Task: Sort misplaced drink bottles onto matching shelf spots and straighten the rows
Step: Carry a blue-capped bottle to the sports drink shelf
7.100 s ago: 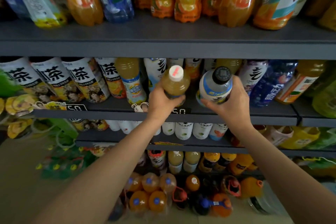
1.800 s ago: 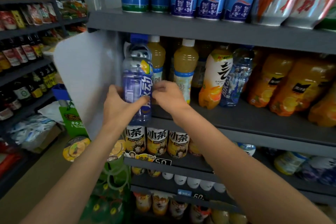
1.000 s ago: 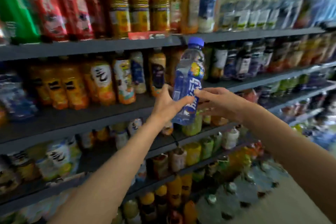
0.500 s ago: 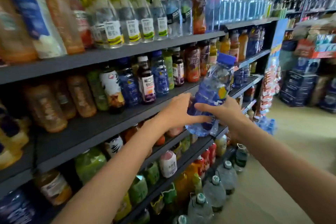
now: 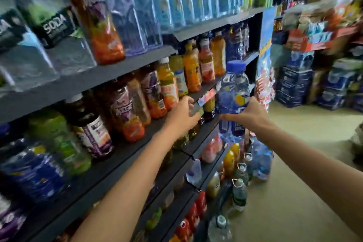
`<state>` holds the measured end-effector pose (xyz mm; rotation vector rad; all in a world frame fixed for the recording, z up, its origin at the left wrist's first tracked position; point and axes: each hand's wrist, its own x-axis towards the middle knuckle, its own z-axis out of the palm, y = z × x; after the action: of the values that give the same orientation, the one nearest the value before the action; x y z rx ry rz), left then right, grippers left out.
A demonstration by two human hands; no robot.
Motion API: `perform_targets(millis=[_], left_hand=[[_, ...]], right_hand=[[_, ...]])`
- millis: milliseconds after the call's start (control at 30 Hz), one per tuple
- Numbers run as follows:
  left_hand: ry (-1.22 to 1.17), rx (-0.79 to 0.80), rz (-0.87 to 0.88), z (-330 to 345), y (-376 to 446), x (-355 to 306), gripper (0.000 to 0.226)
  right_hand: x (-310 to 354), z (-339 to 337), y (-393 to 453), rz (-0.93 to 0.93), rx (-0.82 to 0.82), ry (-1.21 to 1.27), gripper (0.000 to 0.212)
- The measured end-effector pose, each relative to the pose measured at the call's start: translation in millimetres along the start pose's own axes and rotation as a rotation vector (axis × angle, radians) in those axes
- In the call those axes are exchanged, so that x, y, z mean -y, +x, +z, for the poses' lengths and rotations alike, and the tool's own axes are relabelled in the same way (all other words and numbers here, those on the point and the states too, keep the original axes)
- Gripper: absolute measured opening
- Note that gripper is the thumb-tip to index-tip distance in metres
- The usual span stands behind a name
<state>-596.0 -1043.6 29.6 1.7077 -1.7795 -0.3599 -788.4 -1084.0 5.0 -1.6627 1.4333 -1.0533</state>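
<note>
Blue-capped bottle, upright, clear with a blue label, held in open air just off the outer edge of the grey shelving, level with the middle tier. Right hand wrapped round the bottle's waist, fingers curled over the label, thumb side toward the camera. Left hand extended to the lip of the middle shelf, fingers loosely bent near the shelf-edge price tag; whether anything is gripped there cannot be told, the view being blurred.

Surroundings:
- Top tier: clear water bottles in a long row; dark-labelled soda bottles at near left; one orange-bottomed juice bottle standing among them.
- Middle tier: orange and red juice bottles toward the far end; purple-labelled dark bottles nearer; green bottles and blue bottles at near left.
- Lower tiers: mixed small bottles, red ones lowest.
- Floor along the shelf foot: large handled water jugs, directly beneath the held bottle.
- Aisle end: stacked blue cartons and a hanging blue poster.

Juice bottles and the left hand stand between the held bottle and the middle shelf.
</note>
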Motion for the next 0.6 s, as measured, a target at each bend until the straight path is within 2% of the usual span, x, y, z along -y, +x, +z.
perform_targets(millis=[100,133,233,333,467,600], left_hand=[[-0.022,-0.101,-0.029,39.7,59.6,-2.1,0.039],[-0.032,-0.14,-0.039,53.4,81.6,-5.2,0.037],[-0.032,-0.262,-0.06,91.3,152.9,-20.5,0.037],[-0.022,-0.348,-0.13,119.5,222.5,-40.8,0.033],[0.076,-0.357,-0.159,144.1,303.8,-59.2,0.027],[0.09,-0.408,-0.238,154.5,361.6,-61.1,0.031]], right_hand=[[-23.7,-11.4,71.4,-0.067,0.04,-0.032,0.088],[-30.6,-16.3,96.5,-0.104,0.07,-0.031,0.089],[-52.7,-36.2,177.7,-0.187,0.129,-0.049,0.063],[-72.3,-64.0,261.0,-0.244,0.147,-0.076,0.072],[-87.0,-102.7,364.4,-0.201,0.031,-0.001,0.069],[-93.5,-114.6,453.1,-0.166,-0.066,0.111,0.071]])
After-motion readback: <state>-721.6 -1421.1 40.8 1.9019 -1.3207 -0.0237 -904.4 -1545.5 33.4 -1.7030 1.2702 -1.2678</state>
